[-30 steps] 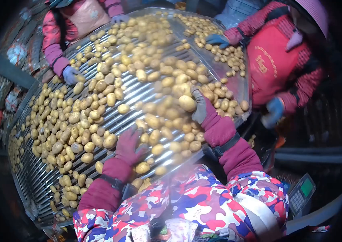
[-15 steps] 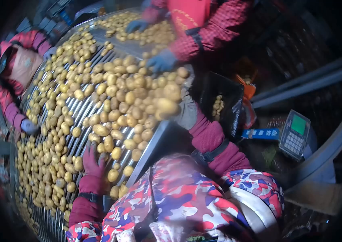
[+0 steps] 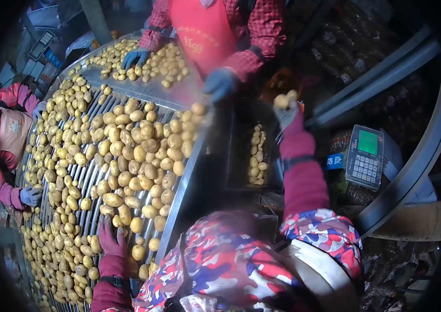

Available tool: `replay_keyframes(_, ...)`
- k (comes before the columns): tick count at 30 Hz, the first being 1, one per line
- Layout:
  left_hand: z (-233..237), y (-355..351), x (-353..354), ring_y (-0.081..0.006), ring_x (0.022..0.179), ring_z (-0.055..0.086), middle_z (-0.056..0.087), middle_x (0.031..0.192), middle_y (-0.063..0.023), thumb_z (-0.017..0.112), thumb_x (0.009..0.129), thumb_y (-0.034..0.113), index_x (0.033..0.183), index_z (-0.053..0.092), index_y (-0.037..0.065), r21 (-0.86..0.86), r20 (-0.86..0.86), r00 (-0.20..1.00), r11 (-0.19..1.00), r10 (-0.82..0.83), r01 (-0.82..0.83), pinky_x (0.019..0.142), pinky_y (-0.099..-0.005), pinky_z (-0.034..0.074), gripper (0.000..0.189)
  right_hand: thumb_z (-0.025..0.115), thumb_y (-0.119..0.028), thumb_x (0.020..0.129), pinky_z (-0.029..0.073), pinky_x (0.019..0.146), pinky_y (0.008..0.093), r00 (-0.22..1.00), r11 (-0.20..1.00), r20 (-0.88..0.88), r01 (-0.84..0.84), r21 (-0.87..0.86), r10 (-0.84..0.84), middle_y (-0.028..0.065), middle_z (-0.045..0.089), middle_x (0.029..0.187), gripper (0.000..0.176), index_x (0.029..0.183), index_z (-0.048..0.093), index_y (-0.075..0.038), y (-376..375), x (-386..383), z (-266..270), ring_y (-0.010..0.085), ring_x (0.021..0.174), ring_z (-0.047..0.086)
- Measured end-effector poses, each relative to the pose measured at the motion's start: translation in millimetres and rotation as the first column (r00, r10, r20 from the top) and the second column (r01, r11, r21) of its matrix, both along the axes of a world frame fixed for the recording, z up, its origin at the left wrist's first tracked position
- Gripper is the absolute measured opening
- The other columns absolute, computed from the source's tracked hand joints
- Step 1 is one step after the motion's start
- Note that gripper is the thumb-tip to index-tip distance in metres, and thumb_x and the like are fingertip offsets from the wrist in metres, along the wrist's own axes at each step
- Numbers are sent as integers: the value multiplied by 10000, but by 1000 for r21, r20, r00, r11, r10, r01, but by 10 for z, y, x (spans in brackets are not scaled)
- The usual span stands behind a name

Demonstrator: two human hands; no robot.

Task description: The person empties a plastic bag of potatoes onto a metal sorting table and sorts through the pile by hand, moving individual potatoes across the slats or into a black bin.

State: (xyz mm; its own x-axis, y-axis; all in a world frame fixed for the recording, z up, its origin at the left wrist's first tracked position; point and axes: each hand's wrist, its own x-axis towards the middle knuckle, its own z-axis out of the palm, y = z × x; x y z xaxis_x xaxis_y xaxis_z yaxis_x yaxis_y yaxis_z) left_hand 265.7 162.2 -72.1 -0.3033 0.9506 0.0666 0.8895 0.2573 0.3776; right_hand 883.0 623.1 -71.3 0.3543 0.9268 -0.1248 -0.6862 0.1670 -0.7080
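Observation:
Many yellow potatoes (image 3: 112,199) lie on a metal roller conveyor (image 3: 88,179) in front of me. My left hand (image 3: 111,240), in a pinkish glove, rests among the potatoes near the conveyor's near side, fingers apart, holding nothing. Out to the right, my right hand (image 3: 286,115), in a greyish glove, is closed around potatoes (image 3: 285,99), seemingly two. It is raised beyond the right side of a black crate (image 3: 238,174), where several potatoes (image 3: 257,156) lie in a row.
A metal side rail (image 3: 181,192) edges the conveyor. Across from me, a co-worker's blue-gloved hands (image 3: 136,57) are over the potatoes and near the crate. Another co-worker's hand (image 3: 30,196) is at the left edge. A digital scale (image 3: 365,156) and metal beams (image 3: 376,78) stand right.
My right hand has moved from the conveyor's edge out to the right past the crate, now with potatoes in it. My left hand stays among the potatoes. The view has shifted right.

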Motion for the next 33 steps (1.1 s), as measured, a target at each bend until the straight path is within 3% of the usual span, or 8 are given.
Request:
replay_keyframes(2,25,36,-4,-487,1391,407,378,1556,-289,694,850,228,1525,413,31,15,-20,1000,1000,-17,18,1156,-532,336,757,581,-276,1036,537,1006,526,981,943,91,189,-275,-170,165,615,1211,403,1310,530,15,237,1,323,341,1123,626)
replay_keyframes(9,244,95,160,-449,1370,429,432,1537,-242,715,858,251,1509,457,69,-6,-41,999,1000,10,-10,1154,-516,335,724,550,-82,995,502,603,271,815,864,290,-488,-124,502,75,663,981,250,1213,602,28,-957,-1719,350,127,712,608)
replay_keyframes(13,265,70,181,-419,1377,416,426,1531,-204,751,845,290,1508,455,108,-28,-19,998,998,56,-56,1164,-512,327,748,588,-5,971,513,684,224,551,680,460,-713,-174,696,29,668,1056,280,1249,615,10,-1022,-2704,476,88,824,618)
replay_keyframes(16,464,151,247,-401,1380,418,429,1529,-199,740,863,298,1493,471,94,-36,44,998,998,54,-52,1165,-493,336,715,636,-89,957,551,797,299,179,556,781,-794,-243,598,80,693,1117,263,1214,648,-32,-849,-3350,830,169,884,666)
replay_keyframes(21,548,194,244,-416,1315,479,485,1466,-217,739,854,301,1434,532,86,4,80,995,998,58,-59,1118,-508,383,652,688,-194,900,537,839,433,-38,472,991,-877,-94,126,192,689,1081,344,1202,642,-37,-466,-4656,749,354,928,674)
replay_keyframes(26,543,197,169,-426,1271,514,533,1391,-237,707,866,344,1407,547,85,57,81,996,998,30,-35,1092,-513,402,622,661,-240,906,516,937,453,-295,553,948,-813,-181,-123,190,672,1205,412,1307,608,-164,14,-5891,234,363,1102,658)
replay_keyframes(30,575,190,149,-421,1279,509,536,1393,-207,694,875,322,1400,543,76,54,134,989,997,54,-61,1113,-515,388,599,634,-223,915,468,1028,502,-664,654,637,-687,-316,-391,171,607,1333,522,1422,511,-223,-56,-6286,244,339,1225,598)
replay_keyframes(33,568,172,128,-406,1271,516,571,1353,-187,692,873,311,1369,565,66,78,125,991,995,56,-66,1118,-521,386,568,689,-278,875,443,1056,521,-761,567,615,-606,-558,-208,169,588,1372,626,1458,471,-209,192,-6433,283,328,1302,550)
